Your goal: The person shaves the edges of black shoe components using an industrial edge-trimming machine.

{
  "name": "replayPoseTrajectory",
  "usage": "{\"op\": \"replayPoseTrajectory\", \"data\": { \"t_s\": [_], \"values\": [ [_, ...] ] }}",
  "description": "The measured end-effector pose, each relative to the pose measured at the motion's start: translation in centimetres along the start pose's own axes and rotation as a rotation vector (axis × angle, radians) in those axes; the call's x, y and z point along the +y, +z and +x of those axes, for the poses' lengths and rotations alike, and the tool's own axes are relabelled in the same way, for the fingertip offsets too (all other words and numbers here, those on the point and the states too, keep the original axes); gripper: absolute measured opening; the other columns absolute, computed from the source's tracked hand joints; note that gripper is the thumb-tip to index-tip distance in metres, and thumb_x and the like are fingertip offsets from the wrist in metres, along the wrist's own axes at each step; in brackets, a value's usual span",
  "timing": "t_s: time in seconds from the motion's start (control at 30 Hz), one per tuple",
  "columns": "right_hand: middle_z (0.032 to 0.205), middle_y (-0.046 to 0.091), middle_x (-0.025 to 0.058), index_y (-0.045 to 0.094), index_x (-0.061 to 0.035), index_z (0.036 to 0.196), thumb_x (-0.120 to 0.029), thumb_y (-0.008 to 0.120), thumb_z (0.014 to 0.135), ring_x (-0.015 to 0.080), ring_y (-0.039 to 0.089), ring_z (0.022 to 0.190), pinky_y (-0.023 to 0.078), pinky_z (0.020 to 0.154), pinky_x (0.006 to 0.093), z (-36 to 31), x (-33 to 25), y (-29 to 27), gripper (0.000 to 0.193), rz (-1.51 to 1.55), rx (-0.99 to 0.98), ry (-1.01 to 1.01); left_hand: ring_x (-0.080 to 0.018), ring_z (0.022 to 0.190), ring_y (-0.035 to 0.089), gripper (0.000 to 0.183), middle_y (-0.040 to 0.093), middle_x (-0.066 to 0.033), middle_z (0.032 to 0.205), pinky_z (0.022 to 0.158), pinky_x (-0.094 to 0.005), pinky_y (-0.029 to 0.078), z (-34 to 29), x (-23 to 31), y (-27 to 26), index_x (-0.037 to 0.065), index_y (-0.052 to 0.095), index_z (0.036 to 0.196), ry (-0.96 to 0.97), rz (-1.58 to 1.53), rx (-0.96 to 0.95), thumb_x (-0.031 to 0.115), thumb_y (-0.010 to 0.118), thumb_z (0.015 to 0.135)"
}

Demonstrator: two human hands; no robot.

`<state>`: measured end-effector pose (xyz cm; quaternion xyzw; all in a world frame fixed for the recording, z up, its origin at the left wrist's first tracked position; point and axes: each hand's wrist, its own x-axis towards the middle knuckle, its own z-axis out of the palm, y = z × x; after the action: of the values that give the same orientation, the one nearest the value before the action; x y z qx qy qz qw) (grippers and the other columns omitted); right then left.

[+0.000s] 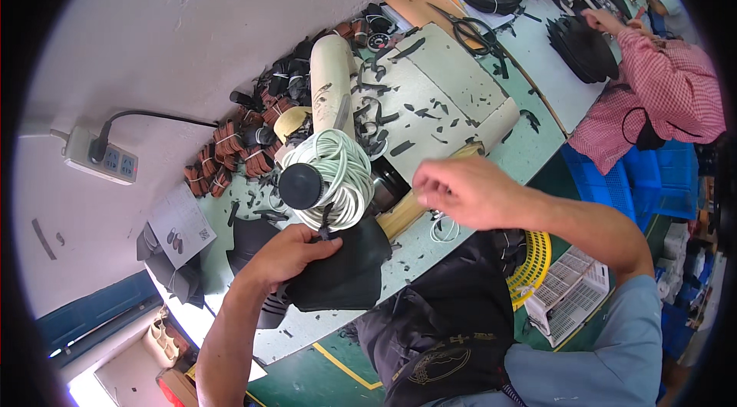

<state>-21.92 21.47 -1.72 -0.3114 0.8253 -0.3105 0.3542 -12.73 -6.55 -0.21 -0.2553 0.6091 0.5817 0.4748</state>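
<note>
My left hand pinches the top edge of a black flexible sheet piece between thumb and fingers, near the table's front edge. A short black strip stands up by the thumb. Just beyond it lies a coil of pale green cord, with a round black cap at its left side. My right hand hovers above the table's front edge with its fingers curled together. Whether anything is between those fingers, I cannot make out. Below it lies a small loop of pale cord.
Black scraps litter a cream board; large scissors lie at its far end. A cream cylinder and brown bundles line the wall. A power strip hangs left. At right, a co-worker's hand touches black stacked pieces.
</note>
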Motion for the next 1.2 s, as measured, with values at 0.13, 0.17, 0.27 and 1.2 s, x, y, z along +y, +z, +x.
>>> {"op": "replayPoseTrajectory", "data": {
  "t_s": [0.13,0.17,0.27,1.2],
  "values": [
    [0.104,0.061,0.0096,0.057,-0.0051,0.11,-0.016,0.069,0.082,0.0303,0.055,0.102,0.046,0.084,0.0391,0.9,0.6,0.5,0.032,-0.241,0.145,-0.209,-0.0058,0.092,0.059,0.028,0.068,0.0003,0.102,0.085,-0.0245,0.047,-0.1,1.1,0.0,0.005,0.065,0.117,0.021,0.107,0.05,0.018,0.064,0.091],
    [0.104,0.061,0.0096,0.057,-0.0051,0.11,-0.016,0.069,0.082,0.0303,0.055,0.102,0.046,0.084,0.0391,0.9,0.6,0.3,0.032,-0.238,0.145,-0.211,-0.006,0.096,0.058,0.03,0.067,0.0,0.105,0.088,-0.0251,0.046,-0.1,1.3,0.0,0.005,0.064,0.119,-0.011,0.16,0.064,0.017,0.065,0.091],
    [0.118,0.054,0.0091,0.056,-0.0056,0.116,-0.014,0.073,0.077,0.0307,0.048,0.113,0.043,0.092,0.039,0.7,0.3,-0.2,0.043,-0.251,0.113,-0.261,-0.012,0.099,0.059,0.043,0.066,-0.0044,0.108,0.09,-0.0277,0.046,0.6,0.7,-0.7,0.003,0.063,0.12,0.057,0.064,0.032,0.025,0.073,0.085],
    [0.098,0.063,0.0051,0.068,-0.0075,0.093,0.0,0.06,0.069,0.0268,0.055,0.101,0.049,0.082,0.0364,0.0,0.7,-1.2,0.026,-0.216,-0.211,-0.381,-0.0131,0.111,0.051,0.05,0.057,-0.0052,0.13,0.098,-0.0289,0.04,1.5,0.9,0.2,0.01,0.051,0.137,0.056,0.214,0.052,0.025,0.064,0.091]
  ]
}}
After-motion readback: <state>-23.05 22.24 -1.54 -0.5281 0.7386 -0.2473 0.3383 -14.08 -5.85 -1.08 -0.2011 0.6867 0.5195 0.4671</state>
